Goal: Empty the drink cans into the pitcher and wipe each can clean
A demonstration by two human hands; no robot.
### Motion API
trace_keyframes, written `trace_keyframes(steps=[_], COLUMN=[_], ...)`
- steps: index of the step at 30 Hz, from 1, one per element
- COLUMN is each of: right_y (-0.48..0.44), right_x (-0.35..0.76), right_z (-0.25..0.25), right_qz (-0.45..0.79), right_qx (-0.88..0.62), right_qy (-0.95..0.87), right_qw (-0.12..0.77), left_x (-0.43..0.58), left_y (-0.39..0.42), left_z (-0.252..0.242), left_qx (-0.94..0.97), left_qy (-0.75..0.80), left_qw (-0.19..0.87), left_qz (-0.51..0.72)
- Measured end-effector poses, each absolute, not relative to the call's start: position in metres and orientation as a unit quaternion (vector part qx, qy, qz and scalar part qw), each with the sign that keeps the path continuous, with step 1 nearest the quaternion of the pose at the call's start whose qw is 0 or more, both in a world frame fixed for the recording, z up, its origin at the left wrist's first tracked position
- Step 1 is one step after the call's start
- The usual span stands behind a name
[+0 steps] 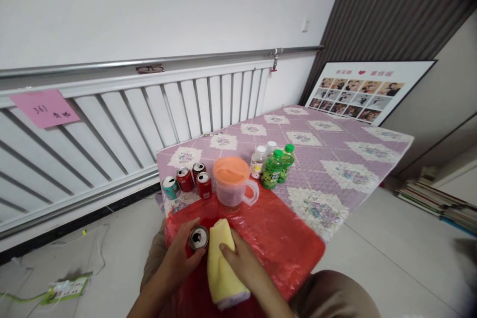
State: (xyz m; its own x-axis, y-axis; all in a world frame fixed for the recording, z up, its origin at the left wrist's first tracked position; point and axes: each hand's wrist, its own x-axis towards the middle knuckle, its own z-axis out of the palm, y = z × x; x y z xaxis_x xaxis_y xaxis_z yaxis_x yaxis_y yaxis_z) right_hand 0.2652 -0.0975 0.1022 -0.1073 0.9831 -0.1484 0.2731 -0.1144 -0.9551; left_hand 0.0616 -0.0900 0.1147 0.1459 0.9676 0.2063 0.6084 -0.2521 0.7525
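Note:
My left hand (pixel 182 253) is wrapped round an opened drink can (pixel 198 237), its top facing up toward me. In my right hand (pixel 242 258) is a folded yellow cloth (pixel 222 263), gripped between thumb and fingers just beside the can. Both are over a red plastic sheet (pixel 283 228) at the near end of the table. Just beyond them stands a clear pitcher (pixel 229 191) with an orange lid (pixel 231 170), a little brownish liquid at its bottom. The can's side is mostly hidden by my fingers.
Left of the pitcher stand several opened cans, including a teal can (pixel 171 188) and a red can (pixel 203 185). To its right are green bottles (pixel 273 170) and white-capped bottles (pixel 258 161). A radiator (pixel 186 104) runs along the flowered tablecloth (pixel 316 208); a power strip (pixel 67 288) lies on the floor.

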Motion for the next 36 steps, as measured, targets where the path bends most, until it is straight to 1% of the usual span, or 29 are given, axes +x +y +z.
trace_keyframes(steps=[2,4,8,10,12,14,17,18,21,24,27,30,33,36], right_y=[-0.101,-0.106,-0.118,-0.125,-0.131,-0.136,-0.142,-0.145,-0.152,-0.159,-0.163,-0.164,-0.165,-0.167], right_x=[0.268,0.274,0.287,0.293,0.297,0.297,0.295,0.294,0.294,0.298,0.303,0.307,0.312,0.319], right_z=[0.1,0.101,0.111,0.117,0.122,0.126,0.13,0.131,0.132,0.127,0.12,0.112,0.107,0.104], right_qz=[0.494,0.518,0.634,0.674,0.694,0.705,0.711,0.708,0.7,0.69,0.675,0.659,0.653,0.637], right_qx=[-0.565,-0.558,-0.492,-0.462,-0.437,-0.411,-0.374,-0.368,-0.376,-0.4,-0.411,-0.425,-0.441,-0.454], right_qy=[-0.556,-0.529,-0.412,-0.367,-0.344,-0.341,-0.374,-0.389,-0.399,-0.375,-0.377,-0.363,-0.346,-0.382], right_qw=[0.356,0.375,0.431,0.444,0.456,0.466,0.464,0.461,0.459,0.473,0.484,0.503,0.509,0.492], left_x=[0.06,0.057,0.053,0.056,0.065,0.081,0.109,0.117,0.133,0.139,0.143,0.147,0.149,0.152], left_y=[-0.089,-0.09,-0.1,-0.109,-0.119,-0.128,-0.135,-0.137,-0.136,-0.133,-0.131,-0.13,-0.129,-0.13], left_z=[0.111,0.11,0.124,0.136,0.146,0.149,0.142,0.139,0.138,0.146,0.151,0.146,0.139,0.136], left_qx=[0.716,0.721,0.699,0.687,0.689,0.695,0.646,0.637,0.59,0.528,0.486,0.458,0.461,0.465], left_qy=[0.549,0.544,0.545,0.534,0.498,0.463,0.42,0.424,0.484,0.51,0.483,0.455,0.426,0.411], left_qw=[0.251,0.232,0.182,0.185,0.234,0.332,0.481,0.501,0.513,0.56,0.605,0.622,0.658,0.687], left_qz=[0.35,0.361,0.425,0.457,0.472,0.438,0.419,0.404,0.393,0.385,0.405,0.444,0.415,0.378])
